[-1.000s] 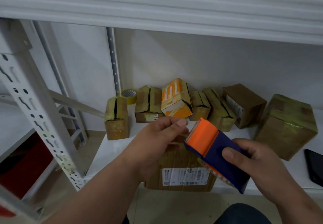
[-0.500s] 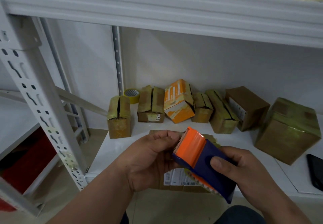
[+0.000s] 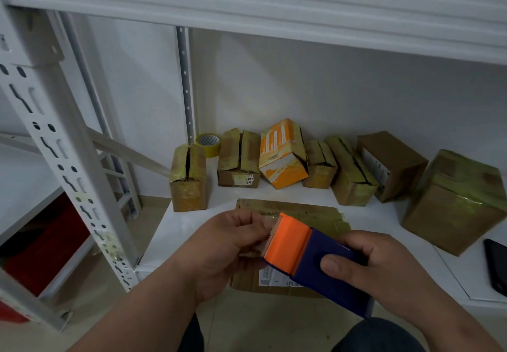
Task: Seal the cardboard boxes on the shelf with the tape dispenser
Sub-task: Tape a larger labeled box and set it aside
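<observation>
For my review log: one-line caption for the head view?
Right hand holds the tape dispenser over a flat cardboard box while left hand pinches at its toothed end.

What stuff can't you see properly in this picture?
Head view:
- Flat cardboard box: middle hidden by both hands and the orange-and-blue tape dispenser.
- Tape end at left hand: blurred.
- Black flat object: cut off by right edge.
- Box labels: too small.

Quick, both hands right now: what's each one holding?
Left hand: pinches the tape end at the dispenser's toothed edge.
Right hand: grips the tape dispenser, thumb on its blue body.
</observation>
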Motion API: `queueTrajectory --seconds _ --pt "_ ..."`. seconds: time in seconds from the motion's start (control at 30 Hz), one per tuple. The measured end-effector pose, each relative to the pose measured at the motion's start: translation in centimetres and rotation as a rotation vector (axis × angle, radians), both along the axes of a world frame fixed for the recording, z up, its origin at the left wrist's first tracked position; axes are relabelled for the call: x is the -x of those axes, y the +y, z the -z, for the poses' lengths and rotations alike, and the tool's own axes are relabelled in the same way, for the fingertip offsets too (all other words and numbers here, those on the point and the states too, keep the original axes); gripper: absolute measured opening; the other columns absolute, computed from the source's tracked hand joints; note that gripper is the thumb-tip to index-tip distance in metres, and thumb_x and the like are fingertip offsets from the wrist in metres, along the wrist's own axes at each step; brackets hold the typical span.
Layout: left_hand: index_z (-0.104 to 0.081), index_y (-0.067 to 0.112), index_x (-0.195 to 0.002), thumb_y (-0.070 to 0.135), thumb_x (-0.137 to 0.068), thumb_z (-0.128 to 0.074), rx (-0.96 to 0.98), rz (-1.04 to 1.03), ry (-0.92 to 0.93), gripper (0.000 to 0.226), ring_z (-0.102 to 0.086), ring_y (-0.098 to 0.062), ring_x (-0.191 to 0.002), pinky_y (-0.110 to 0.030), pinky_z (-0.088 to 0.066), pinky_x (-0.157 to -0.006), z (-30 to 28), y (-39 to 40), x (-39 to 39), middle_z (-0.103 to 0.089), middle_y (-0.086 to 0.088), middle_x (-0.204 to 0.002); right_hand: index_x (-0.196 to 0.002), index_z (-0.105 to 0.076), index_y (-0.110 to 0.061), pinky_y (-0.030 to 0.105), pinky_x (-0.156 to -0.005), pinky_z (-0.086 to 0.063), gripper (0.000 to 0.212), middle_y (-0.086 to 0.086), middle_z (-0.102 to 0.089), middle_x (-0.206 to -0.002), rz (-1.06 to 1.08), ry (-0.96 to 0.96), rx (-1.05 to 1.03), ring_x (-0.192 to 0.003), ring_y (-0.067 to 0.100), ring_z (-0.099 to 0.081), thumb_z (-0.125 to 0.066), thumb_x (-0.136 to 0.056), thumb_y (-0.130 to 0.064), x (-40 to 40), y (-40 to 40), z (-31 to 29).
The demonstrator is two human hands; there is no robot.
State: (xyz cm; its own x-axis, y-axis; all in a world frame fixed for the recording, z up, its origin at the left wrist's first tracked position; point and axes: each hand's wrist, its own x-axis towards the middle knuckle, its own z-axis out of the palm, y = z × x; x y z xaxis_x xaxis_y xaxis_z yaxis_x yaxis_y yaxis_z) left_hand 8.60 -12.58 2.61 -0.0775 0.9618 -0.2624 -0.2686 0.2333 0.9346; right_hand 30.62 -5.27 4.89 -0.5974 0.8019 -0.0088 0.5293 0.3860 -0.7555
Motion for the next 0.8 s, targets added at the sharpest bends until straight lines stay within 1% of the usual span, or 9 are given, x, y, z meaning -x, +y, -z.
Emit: queueTrajectory --seconds 0.1,0.23,0.3,0.4,0.5,0.6,0.67,0.73,0.8 --pt "-0.068 -0.001 -0.092 0.015 -0.089 -0.064 -0.009 -0.115 0.193 0.016 -0.066 -0.018 -0.071 -0.026 -0.054 -0.063 0.1 0.1 0.1 -0.071 -0.013 -0.082 -0.075 -0.069 -0.018 0.018 -0.051 -0.042 0.085 0.004 -0.069 -0.072 -0.007 -0.050 -0.014 -0.058 0.014 -0.063 -0.052 -0.043 -0.095 0.5 -0.1 -0.2" --pt "-0.071 0.009 -0.081 0.011 -0.093 -0.060 -0.043 -0.212 0.487 0.017 -0.067 -0.019 -0.068 -0.033 -0.058 -0.070 -0.1 0.0 0.6 -0.072 -0.008 -0.074 -0.079 -0.065 -0.025 0.021 -0.054 -0.047 0.070 -0.008 -0.069 -0.075 -0.025 -0.141 -0.056 -0.065 0.007 -0.065 -0.050 -0.057 -0.089 1.6 -0.2 -0.8" --pt "-0.070 0.011 -0.079 0.010 -0.094 -0.058 -0.056 -0.242 0.538 0.019 -0.065 -0.018 -0.066 -0.033 -0.057 -0.071 -0.3 0.0 1.1 -0.071 -0.007 -0.072 -0.080 -0.062 -0.025 0.025 -0.059 -0.050 0.066 -0.006 -0.068 -0.074 -0.058 -0.211 -0.115 -0.068 0.003 -0.064 -0.045 -0.059 -0.085 2.2 -0.1 -1.2" --pt "-0.069 0.010 -0.081 0.011 -0.094 -0.058 -0.069 -0.284 0.524 0.018 -0.064 -0.012 -0.063 -0.024 -0.055 -0.065 -0.9 -0.1 1.5 -0.070 -0.006 -0.071 -0.079 -0.060 -0.023 0.026 -0.059 -0.051 0.072 -0.005 -0.066 -0.071 -0.087 -0.219 -0.157 -0.065 0.004 -0.063 -0.044 -0.060 -0.090 2.9 0.3 -2.0" --pt "-0.068 0.012 -0.078 0.013 -0.094 -0.058 -0.102 -0.299 0.525 0.019 -0.063 -0.009 -0.061 -0.014 -0.052 -0.058 -1.7 -0.3 1.7 -0.070 -0.002 -0.068 -0.079 -0.062 -0.023 0.021 -0.053 -0.047 0.077 -0.007 -0.068 -0.072 -0.103 -0.205 -0.141 -0.061 0.005 -0.063 -0.043 -0.049 -0.091 3.0 0.8 -3.1" --pt "-0.068 0.015 -0.076 0.014 -0.094 -0.059 -0.113 -0.287 0.519 0.020 -0.064 -0.012 -0.064 -0.021 -0.054 -0.062 -2.2 -0.2 1.5 -0.070 -0.002 -0.068 -0.080 -0.064 -0.023 0.019 -0.052 -0.046 0.080 -0.008 -0.069 -0.075 -0.127 -0.207 -0.123 -0.062 0.007 -0.065 -0.043 -0.046 -0.092 2.9 1.0 -4.4" --pt "-0.068 0.011 -0.079 0.013 -0.093 -0.059 -0.107 -0.305 0.468 0.017 -0.063 -0.017 -0.066 -0.026 -0.055 -0.065 -2.6 0.2 1.9 -0.069 -0.006 -0.071 -0.078 -0.064 -0.023 0.018 -0.051 -0.045 0.076 -0.007 -0.068 -0.074 -0.125 -0.236 -0.141 -0.062 0.007 -0.064 -0.043 -0.053 -0.092 2.9 1.5 -5.2" --pt "-0.067 0.006 -0.081 0.008 -0.092 -0.058 -0.108 -0.412 0.350 0.014 -0.056 -0.017 -0.062 -0.026 -0.053 -0.060 -3.0 0.8 3.4 -0.065 -0.008 -0.072 -0.073 -0.063 -0.024 0.018 -0.050 -0.041 0.069 -0.011 -0.067 -0.069 -0.108 -0.289 -0.176 -0.058 0.004 -0.062 -0.043 -0.052 -0.087 2.4 2.3 -5.8" --pt "-0.065 0.005 -0.077 0.005 -0.092 -0.059 -0.135 -0.506 0.241 0.016 -0.050 -0.013 -0.056 -0.021 -0.049 -0.052 -3.3 1.1 5.4 -0.060 -0.005 -0.066 -0.068 -0.063 -0.024 0.019 -0.049 -0.038 0.070 -0.015 -0.066 -0.065 -0.098 -0.317 -0.191 -0.052 0.003 -0.060 -0.043 -0.056 -0.089 1.6 3.2 -6.4"
